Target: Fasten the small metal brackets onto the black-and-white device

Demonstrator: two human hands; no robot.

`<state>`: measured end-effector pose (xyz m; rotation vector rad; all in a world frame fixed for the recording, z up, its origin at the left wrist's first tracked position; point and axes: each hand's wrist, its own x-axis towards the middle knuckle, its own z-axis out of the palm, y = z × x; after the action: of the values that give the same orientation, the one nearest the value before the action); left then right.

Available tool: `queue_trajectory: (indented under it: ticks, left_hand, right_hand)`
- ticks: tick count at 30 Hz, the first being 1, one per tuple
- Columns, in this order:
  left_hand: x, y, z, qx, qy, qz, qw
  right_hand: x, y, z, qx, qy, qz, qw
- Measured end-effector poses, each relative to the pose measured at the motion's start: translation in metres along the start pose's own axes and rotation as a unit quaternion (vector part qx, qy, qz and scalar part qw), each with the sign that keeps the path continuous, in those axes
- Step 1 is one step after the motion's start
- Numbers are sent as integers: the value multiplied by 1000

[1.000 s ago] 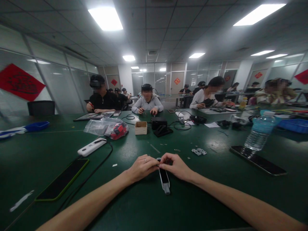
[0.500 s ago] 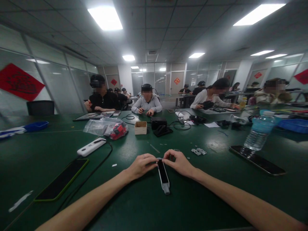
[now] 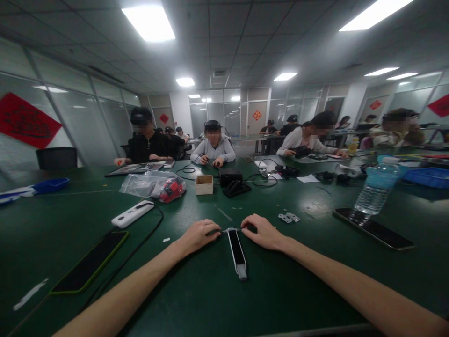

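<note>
A slim white device with a black face (image 3: 236,251) lies lengthwise on the green table (image 3: 301,281) in front of me. My left hand (image 3: 199,235) rests left of its far end, fingers curled and pinched on a thin dark piece that points at the device. My right hand (image 3: 261,231) rests right of that end, fingers curled down on the table, with something small and thin under its fingertips that I cannot make out. Small metal parts (image 3: 289,217) lie just beyond my right hand.
A dark phone in a green case (image 3: 91,262) and a white power bank (image 3: 132,214) with a black cable lie at left. Another phone (image 3: 373,229) and a water bottle (image 3: 377,187) are at right. A small box (image 3: 204,184), a plastic bag (image 3: 154,185) and seated people are farther back.
My hands have drawn apart from the device's far end, each sliding outward and down onto the table. The device has stayed in place.
</note>
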<state>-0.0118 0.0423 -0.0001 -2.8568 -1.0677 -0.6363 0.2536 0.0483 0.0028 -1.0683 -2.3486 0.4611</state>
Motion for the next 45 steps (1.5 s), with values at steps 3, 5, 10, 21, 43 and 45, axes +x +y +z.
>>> queue_trajectory:
  ticks: [3,5,10,21,43,45]
  left_hand:
    - [1,1,1,11,-18,-12,1000]
    - [1,1,2,16,-26,-15,999]
    - [2,3,0,25,-35,-11,999]
    - [3,7,0,24,-25,-9,999]
    - [4,14,7,-34,-9,-107,994]
    - [4,13,8,-42,-4,-110,993]
  right_hand:
    - [0,-1,2,-10,-10,-17,1000]
    - [1,-2,3,-13,-13,-19,1000]
    - [2,-2,5,-8,-16,-11,1000]
    - [2,-5,4,-7,-20,0,1000]
    - [3,2,8,-3,-7,-17,1000]
    - [2,2,8,-4,-7,-17,1000]
